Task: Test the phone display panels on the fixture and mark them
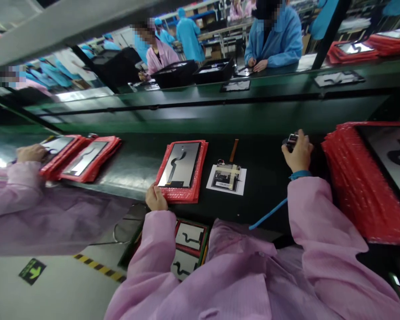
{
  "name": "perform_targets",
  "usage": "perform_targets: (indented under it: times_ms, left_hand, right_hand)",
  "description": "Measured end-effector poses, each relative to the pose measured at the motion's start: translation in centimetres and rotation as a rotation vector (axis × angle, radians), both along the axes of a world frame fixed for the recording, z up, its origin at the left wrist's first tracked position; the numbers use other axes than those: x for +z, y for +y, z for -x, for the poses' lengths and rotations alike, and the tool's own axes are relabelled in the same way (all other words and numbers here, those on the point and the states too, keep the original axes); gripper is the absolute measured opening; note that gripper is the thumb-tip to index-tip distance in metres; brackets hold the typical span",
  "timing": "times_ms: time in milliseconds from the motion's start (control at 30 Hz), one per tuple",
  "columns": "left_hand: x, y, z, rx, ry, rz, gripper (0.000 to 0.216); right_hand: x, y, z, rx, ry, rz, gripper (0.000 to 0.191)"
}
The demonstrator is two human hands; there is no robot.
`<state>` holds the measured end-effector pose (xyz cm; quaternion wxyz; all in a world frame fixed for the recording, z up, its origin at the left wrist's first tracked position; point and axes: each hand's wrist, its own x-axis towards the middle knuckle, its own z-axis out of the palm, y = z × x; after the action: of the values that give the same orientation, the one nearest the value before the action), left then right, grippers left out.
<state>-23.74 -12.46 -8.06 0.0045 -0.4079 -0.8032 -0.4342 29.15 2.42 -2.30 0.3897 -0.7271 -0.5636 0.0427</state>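
Note:
My left hand (156, 198) grips the near-left corner of a short stack of red bubble-wrap sheets (178, 195). On that stack lies a display panel (183, 166) with a black curved flex cable. My right hand (299, 153) is closed round a small black device with a shiny face (291, 141), whose exact kind I cannot make out; a blue wrist strap (300, 174) with a coiled cord (268, 214) circles that wrist. Between my hands, a circuit board (226, 177) with tape and an orange ribbon cable (234, 151) rests on white paper (240, 186).
At right stands a tall red bubble-wrap stack (360, 195) topped by another panel (393, 155). A co-worker's hand (31, 153) touches wrapped panels on the left. Below the bench edge, a tray holds more panels (189, 235). Behind runs a green ledge (186, 118).

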Motion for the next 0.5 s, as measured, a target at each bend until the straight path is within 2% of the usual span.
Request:
perform_targets:
  times_ms: [100, 167, 200, 267, 300, 333, 400, 500]
  left_hand:
    - [-0.2, 0.2, -0.2, 0.02, -0.01, -0.012, 0.046]
    - [-0.3, 0.3, -0.2, 0.038, -0.022, -0.008, 0.042]
    - [-0.3, 0.4, -0.1, 0.048, -0.029, -0.006, 0.04]
    - [-0.3, 0.5, -0.2, 0.067, -0.043, -0.001, 0.037]
    - [-0.3, 0.5, -0.2, 0.072, -0.05, 0.0, 0.037]
    - [-0.3, 0.5, -0.3, 0.074, -0.057, 0.0, 0.038]
    - [-0.2, 0.5, -0.5, 0.069, -0.069, -0.007, 0.041]
    - [0.0, 0.6, -0.8, 0.042, -0.087, -0.033, 0.047]
  right_hand:
    - [2.0, -2.3, 2.8, 0.018, 0.047, -0.226, 0.072]
    - [3.1, -5.2, 7.0, 0.171, 0.185, -0.324, 0.051]
    - [3.3, -7.0, 9.8, 0.318, 0.281, -0.32, 0.042]
    - [2.8, -10.7, 16.0, 0.775, 0.4, -0.141, 0.036]
    - [2.2, -12.4, 19.1, 0.888, 0.402, -0.086, 0.037]
    - [1.4, -13.8, 22.0, 0.934, 0.408, -0.049, 0.044]
    - [-0.6, -15.6, 26.8, 0.927, 0.432, 0.019, 0.062]
    - [-3.3, -16.4, 30.7, 0.893, 0.511, 0.2, 0.084]
